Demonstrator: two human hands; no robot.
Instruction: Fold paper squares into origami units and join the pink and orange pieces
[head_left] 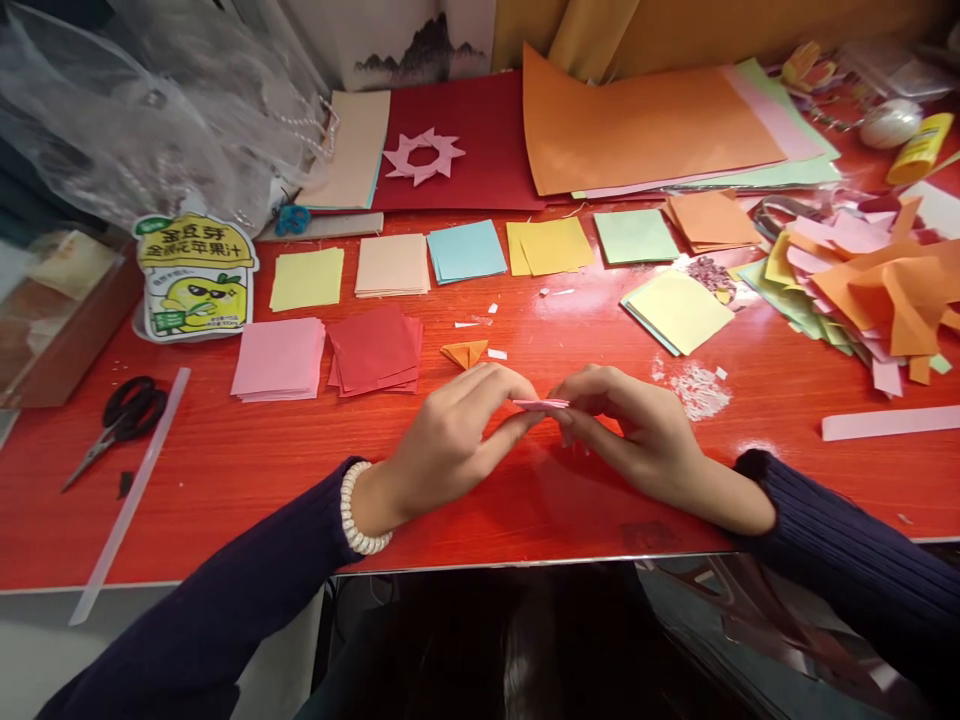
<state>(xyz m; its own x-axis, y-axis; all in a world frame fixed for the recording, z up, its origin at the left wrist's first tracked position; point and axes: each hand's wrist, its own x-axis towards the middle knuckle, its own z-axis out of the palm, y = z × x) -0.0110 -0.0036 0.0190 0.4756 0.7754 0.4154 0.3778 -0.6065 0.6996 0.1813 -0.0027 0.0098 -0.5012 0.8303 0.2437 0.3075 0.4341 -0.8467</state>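
A small folded pink paper piece (541, 404) is pinched between both hands just above the red table (225, 470). My left hand (450, 440) grips its left end with thumb and fingers, a white bead bracelet on the wrist. My right hand (637, 430) holds its right end. A folded orange paper piece (465, 352) lies on the table just beyond my left hand. Stacks of pink squares (279, 358) and red squares (375, 350) sit to the left of it.
Black scissors (120, 415) and a long clear strip (131, 495) lie at the left. A row of coloured paper squares (465, 250), large orange sheets (645, 130), a pink paper star (424, 155), a scrap pile (862, 280) and a juice pouch (195, 275) surround the area.
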